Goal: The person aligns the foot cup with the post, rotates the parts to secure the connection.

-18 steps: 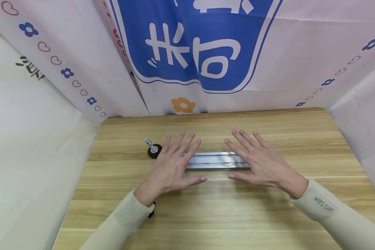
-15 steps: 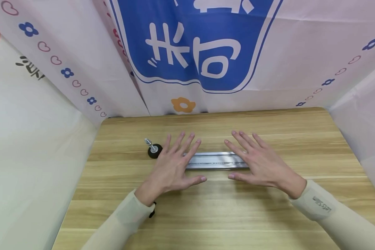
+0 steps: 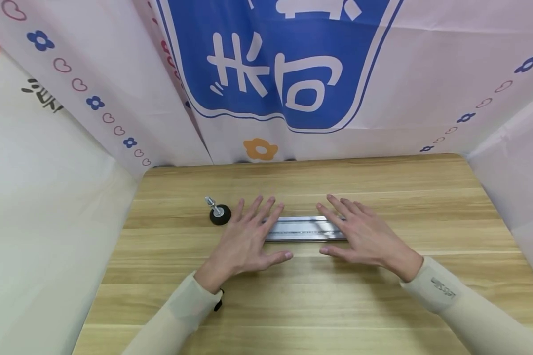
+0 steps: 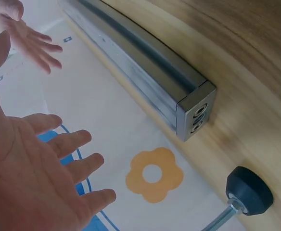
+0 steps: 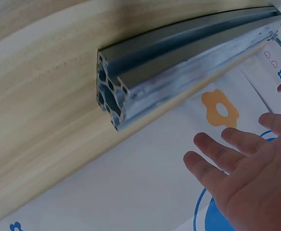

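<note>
A silver aluminium extrusion profile (image 3: 303, 228) lies crosswise on the wooden table. My left hand (image 3: 244, 241) hovers over its left end, palm down, with fingers spread. Over the right end hovers my right hand (image 3: 365, 240), its fingers extended and loosely bent. Both wrist views show a gap between each hand and the profile. A metal end plate (image 4: 195, 113) with two bolts caps the left end. At the right end the bare hollow section (image 5: 110, 94) shows. Just left of my left hand sits a black levelling foot (image 3: 220, 215) with its threaded stud pointing up at a tilt.
The wooden table (image 3: 293, 315) has light planks and rounded back corners. White printed cloth (image 3: 382, 113) with a blue sign hangs behind it, and more cloth stands at both sides. Part of a small black thing (image 3: 218, 301) shows by my left cuff.
My right hand has shifted slightly left, and its fingers have bent a little. The fingertips of both hands have drawn slightly toward me. The profile and levelling foot have stayed in place.
</note>
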`<action>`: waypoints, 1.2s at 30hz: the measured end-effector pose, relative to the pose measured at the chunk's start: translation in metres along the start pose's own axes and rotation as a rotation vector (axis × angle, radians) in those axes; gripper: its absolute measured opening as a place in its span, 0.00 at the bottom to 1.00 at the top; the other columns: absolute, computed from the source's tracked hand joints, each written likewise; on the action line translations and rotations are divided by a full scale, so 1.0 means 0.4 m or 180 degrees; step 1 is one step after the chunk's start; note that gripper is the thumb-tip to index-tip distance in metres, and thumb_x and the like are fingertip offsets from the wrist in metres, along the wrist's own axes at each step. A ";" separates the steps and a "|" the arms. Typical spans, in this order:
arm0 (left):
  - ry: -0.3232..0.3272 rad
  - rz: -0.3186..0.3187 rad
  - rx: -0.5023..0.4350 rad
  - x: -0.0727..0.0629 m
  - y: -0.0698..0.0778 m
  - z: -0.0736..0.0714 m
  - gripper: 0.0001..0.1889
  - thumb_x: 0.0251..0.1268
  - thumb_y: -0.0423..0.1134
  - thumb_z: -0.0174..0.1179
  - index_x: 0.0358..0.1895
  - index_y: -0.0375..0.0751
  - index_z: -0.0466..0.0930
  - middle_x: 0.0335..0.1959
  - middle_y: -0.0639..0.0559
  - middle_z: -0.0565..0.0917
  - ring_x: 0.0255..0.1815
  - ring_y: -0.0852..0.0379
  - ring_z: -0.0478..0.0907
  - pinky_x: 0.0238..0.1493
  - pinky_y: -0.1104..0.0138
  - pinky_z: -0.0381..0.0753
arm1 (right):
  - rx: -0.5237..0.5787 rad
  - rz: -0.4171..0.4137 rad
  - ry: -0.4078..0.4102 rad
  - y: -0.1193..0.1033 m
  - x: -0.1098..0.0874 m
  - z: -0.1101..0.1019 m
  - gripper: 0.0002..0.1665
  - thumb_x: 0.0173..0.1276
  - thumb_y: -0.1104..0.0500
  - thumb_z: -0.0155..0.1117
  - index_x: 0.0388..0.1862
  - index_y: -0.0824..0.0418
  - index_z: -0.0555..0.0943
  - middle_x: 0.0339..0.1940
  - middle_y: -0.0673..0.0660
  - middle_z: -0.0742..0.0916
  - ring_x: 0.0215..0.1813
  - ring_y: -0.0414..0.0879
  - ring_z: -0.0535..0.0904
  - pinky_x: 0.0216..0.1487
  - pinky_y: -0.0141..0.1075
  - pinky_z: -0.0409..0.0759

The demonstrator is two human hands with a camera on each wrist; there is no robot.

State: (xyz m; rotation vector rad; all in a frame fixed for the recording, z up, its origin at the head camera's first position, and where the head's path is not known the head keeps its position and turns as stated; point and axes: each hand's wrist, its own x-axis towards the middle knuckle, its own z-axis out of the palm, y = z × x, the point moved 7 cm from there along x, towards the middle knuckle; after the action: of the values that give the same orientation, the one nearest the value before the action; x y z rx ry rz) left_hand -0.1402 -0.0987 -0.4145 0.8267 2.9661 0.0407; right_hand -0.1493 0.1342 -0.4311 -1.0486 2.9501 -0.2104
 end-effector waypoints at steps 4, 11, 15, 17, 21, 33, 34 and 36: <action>-0.0001 -0.0016 -0.0073 0.002 -0.001 0.010 0.58 0.60 0.85 0.46 0.87 0.55 0.48 0.88 0.48 0.55 0.89 0.43 0.50 0.86 0.37 0.43 | 0.0017 0.0011 0.0007 0.000 0.005 0.012 0.59 0.67 0.20 0.55 0.87 0.49 0.58 0.86 0.65 0.64 0.78 0.68 0.70 0.78 0.64 0.69; -0.0022 -0.0012 -0.0122 0.007 -0.005 0.028 0.57 0.62 0.85 0.45 0.87 0.55 0.46 0.87 0.47 0.57 0.89 0.43 0.51 0.86 0.37 0.46 | 0.0107 0.0010 -0.0027 -0.003 0.011 0.030 0.58 0.68 0.21 0.56 0.86 0.52 0.60 0.83 0.69 0.68 0.78 0.68 0.72 0.77 0.64 0.71; -0.0083 -0.0037 -0.0140 0.009 -0.009 0.039 0.57 0.63 0.83 0.46 0.88 0.54 0.46 0.87 0.47 0.57 0.88 0.42 0.52 0.86 0.38 0.47 | 0.0160 0.0017 -0.0022 -0.006 0.014 0.038 0.58 0.68 0.21 0.58 0.85 0.53 0.61 0.81 0.70 0.71 0.77 0.68 0.72 0.76 0.64 0.72; -0.0089 -0.0053 -0.0168 0.010 -0.012 0.042 0.56 0.63 0.83 0.47 0.87 0.54 0.47 0.87 0.46 0.58 0.88 0.42 0.53 0.86 0.38 0.48 | 0.0167 0.0015 0.0005 -0.007 0.015 0.042 0.57 0.68 0.22 0.59 0.85 0.54 0.63 0.79 0.71 0.72 0.76 0.68 0.73 0.75 0.64 0.72; -0.0089 -0.0083 -0.0219 0.010 -0.016 0.052 0.56 0.63 0.82 0.49 0.87 0.53 0.48 0.86 0.46 0.59 0.88 0.42 0.54 0.86 0.38 0.47 | 0.0198 0.0025 0.0069 -0.008 0.019 0.046 0.56 0.67 0.24 0.62 0.83 0.55 0.65 0.76 0.70 0.76 0.74 0.67 0.75 0.74 0.64 0.74; -0.0132 -0.0113 -0.0198 0.016 -0.037 0.088 0.55 0.65 0.76 0.56 0.87 0.52 0.47 0.86 0.49 0.62 0.86 0.42 0.58 0.85 0.38 0.52 | 0.0200 0.0109 0.0036 0.001 0.030 0.075 0.53 0.67 0.27 0.65 0.81 0.56 0.69 0.70 0.66 0.81 0.71 0.64 0.78 0.73 0.62 0.75; -0.0142 -0.0117 -0.0201 0.017 -0.039 0.092 0.55 0.65 0.75 0.57 0.87 0.52 0.47 0.86 0.49 0.62 0.86 0.43 0.58 0.85 0.38 0.52 | 0.0195 0.0108 0.0032 0.001 0.032 0.077 0.53 0.67 0.27 0.66 0.81 0.55 0.69 0.69 0.66 0.81 0.71 0.64 0.78 0.73 0.62 0.75; -0.0146 -0.0117 -0.0211 0.018 -0.042 0.098 0.54 0.65 0.74 0.59 0.87 0.52 0.48 0.85 0.49 0.62 0.87 0.43 0.57 0.85 0.38 0.52 | 0.0185 0.0106 0.0024 0.003 0.034 0.082 0.53 0.67 0.27 0.66 0.81 0.55 0.69 0.69 0.65 0.81 0.71 0.63 0.78 0.73 0.62 0.75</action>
State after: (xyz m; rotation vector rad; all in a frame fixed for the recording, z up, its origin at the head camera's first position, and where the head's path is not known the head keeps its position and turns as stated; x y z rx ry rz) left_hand -0.1524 -0.1089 -0.4548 0.7545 2.9187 0.1159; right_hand -0.1589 0.1223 -0.4633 -0.9933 2.9460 -0.2984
